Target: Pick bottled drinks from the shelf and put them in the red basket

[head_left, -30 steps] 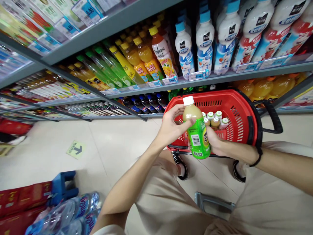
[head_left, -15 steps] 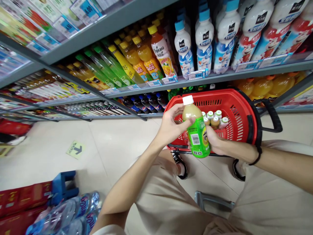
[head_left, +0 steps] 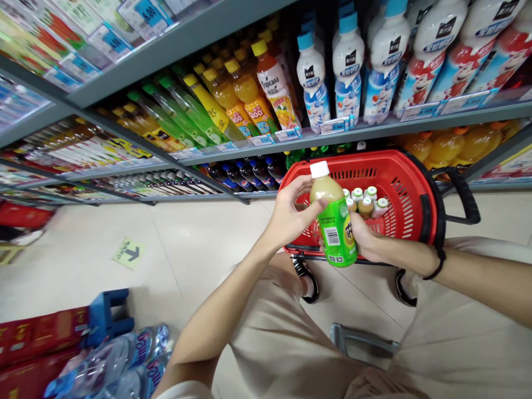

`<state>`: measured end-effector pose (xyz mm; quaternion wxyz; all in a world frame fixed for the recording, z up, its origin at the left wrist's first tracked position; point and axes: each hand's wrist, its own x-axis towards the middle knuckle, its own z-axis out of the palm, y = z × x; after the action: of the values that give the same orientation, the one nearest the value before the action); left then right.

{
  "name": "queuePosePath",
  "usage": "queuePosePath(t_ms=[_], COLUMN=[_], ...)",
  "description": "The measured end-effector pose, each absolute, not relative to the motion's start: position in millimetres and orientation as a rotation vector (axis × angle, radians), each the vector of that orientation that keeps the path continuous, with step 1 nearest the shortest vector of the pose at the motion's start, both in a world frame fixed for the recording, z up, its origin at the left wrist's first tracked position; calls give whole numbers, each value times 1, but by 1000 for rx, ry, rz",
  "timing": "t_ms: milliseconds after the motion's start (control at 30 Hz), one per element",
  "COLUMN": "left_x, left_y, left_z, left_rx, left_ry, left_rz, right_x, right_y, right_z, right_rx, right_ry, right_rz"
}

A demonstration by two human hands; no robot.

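A juice bottle (head_left: 334, 221) with a green label and white cap is held upright, slightly tilted, over the near side of a red shopping basket (head_left: 409, 194). My right hand (head_left: 368, 238) wraps round its lower right side, the fingers partly hidden behind it. My left hand (head_left: 293, 208) touches the bottle's upper left, thumb across the shoulder and fingers curled near the neck. The barcode on the label faces me. Inside the basket stand several small white-capped bottles (head_left: 366, 205).
Shelves of drinks stretch ahead, with white milk-drink bottles (head_left: 349, 66) and orange juice bottles (head_left: 249, 100). The basket's black handle (head_left: 463, 194) sticks out to the right. At lower left lie water bottles (head_left: 112, 360) beside red boxes (head_left: 41, 338). A floor arrow sticker (head_left: 128, 254) is on the tiles.
Almost nothing differs. My left thumb has shifted slightly left on the bottle's shoulder; the bottle stays in place.
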<state>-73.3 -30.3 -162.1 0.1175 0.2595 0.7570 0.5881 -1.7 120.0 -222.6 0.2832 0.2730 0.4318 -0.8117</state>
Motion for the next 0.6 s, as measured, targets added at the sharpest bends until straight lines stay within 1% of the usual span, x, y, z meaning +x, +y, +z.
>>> queuePosePath(t_ms=[133,600], left_x=[-72,-65], left_y=[-32,-28], left_z=[-163,-161], left_rx=[764,765], left_ry=[2243,2385], left_rz=[1682,1659], right_x=[-2,1], right_y=[122,122], right_z=[-215,-209], right_rx=[824,726], right_ry=[1084,1172], right_rz=[-2156,-2162])
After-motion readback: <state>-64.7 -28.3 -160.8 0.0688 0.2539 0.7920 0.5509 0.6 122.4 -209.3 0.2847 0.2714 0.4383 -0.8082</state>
